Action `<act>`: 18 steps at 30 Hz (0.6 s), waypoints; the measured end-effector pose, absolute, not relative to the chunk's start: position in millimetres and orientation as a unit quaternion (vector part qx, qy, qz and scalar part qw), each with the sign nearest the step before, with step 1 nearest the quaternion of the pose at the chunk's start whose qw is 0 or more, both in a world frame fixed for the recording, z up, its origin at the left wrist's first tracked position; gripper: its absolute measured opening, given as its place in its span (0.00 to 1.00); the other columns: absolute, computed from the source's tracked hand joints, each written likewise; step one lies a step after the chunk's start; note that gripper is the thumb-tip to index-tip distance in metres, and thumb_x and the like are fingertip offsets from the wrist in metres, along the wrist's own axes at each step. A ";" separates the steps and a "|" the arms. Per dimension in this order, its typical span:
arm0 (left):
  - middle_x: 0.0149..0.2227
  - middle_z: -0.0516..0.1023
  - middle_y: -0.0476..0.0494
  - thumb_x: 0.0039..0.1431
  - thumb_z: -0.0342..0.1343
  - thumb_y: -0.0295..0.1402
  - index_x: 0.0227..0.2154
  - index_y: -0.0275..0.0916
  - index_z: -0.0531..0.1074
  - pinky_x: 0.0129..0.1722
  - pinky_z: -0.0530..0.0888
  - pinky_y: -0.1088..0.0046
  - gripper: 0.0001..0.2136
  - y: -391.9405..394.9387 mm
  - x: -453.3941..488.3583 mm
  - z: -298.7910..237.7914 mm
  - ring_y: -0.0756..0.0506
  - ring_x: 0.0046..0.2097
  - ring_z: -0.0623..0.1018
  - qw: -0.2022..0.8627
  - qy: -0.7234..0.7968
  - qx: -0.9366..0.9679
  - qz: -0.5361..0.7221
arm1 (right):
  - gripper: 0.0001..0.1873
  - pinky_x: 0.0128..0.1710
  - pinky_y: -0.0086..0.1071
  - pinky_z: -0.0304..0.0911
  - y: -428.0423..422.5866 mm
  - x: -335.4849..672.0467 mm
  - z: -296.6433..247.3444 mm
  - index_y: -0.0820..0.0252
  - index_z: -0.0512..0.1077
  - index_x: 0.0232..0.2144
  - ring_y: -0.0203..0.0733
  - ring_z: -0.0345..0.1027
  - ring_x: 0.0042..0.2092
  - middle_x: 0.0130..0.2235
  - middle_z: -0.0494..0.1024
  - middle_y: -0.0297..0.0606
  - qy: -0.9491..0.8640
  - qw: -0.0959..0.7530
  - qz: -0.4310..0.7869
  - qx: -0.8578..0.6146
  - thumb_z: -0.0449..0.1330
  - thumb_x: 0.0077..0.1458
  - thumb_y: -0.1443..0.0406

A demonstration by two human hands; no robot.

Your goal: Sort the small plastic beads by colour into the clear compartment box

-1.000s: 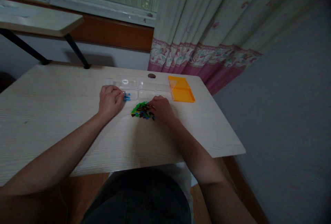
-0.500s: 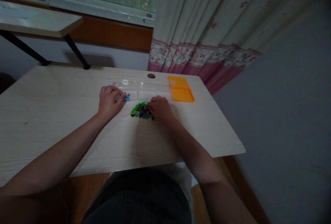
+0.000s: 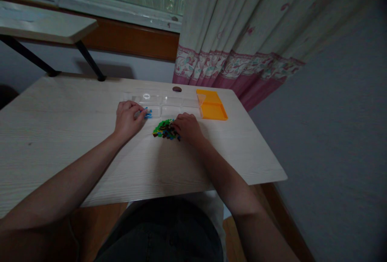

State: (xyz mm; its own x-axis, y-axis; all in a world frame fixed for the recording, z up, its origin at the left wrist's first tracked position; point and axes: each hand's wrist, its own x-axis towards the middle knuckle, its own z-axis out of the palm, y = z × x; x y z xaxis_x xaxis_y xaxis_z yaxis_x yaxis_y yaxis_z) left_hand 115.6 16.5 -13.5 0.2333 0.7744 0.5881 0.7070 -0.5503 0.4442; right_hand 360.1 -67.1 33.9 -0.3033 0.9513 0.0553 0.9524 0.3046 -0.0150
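A clear plastic compartment box (image 3: 171, 111) lies on the table, with a few small blue pieces (image 3: 148, 113) in its front left compartment. My left hand (image 3: 128, 117) is closed around the box's left front corner, thumb beside those blue pieces. In front of the box is a heap of small plastic pieces (image 3: 165, 128) in green, brown, blue and yellow. At the heap's right side, my right hand (image 3: 188, 127) has its fingers bent and pinched together among the pieces. What lies between those fingertips is hidden.
A yellow-orange plastic lid or tray (image 3: 214, 107) lies at the box's right end. Behind the box is a dark oval spot (image 3: 177, 89) on the table (image 3: 90, 161). A raised shelf (image 3: 45, 22) on black legs stands at the back left. A curtain (image 3: 236, 64) hangs behind the table.
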 end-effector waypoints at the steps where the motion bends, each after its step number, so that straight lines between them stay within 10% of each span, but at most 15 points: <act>1: 0.40 0.73 0.40 0.61 0.55 0.40 0.34 0.39 0.77 0.53 0.65 0.53 0.10 16.4 115.5 -13.6 0.38 0.48 0.69 0.040 0.472 0.784 0.400 | 0.14 0.44 0.37 0.52 -67.0 360.4 33.3 0.56 0.79 0.43 0.45 0.65 0.47 0.43 0.78 0.43 -0.808 0.027 -0.011 -0.588 0.53 0.66 0.63; 18: 0.40 0.76 0.40 0.64 0.54 0.38 0.37 0.39 0.77 0.52 0.66 0.56 0.10 3.0 124.8 -6.6 0.40 0.47 0.71 0.033 0.376 0.834 0.403 | 0.12 0.44 0.37 0.54 -62.7 365.3 24.5 0.58 0.81 0.41 0.45 0.67 0.44 0.41 0.79 0.43 -0.805 0.109 -0.005 -0.584 0.57 0.64 0.64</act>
State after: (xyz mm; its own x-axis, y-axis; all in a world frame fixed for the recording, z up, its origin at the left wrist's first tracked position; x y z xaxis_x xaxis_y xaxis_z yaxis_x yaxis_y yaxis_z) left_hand 124.8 3.0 -6.6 0.3918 0.6537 0.6474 0.5999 -0.7150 0.3590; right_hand 365.3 -62.7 24.5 -0.2951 0.9381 0.1814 0.9401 0.3190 -0.1202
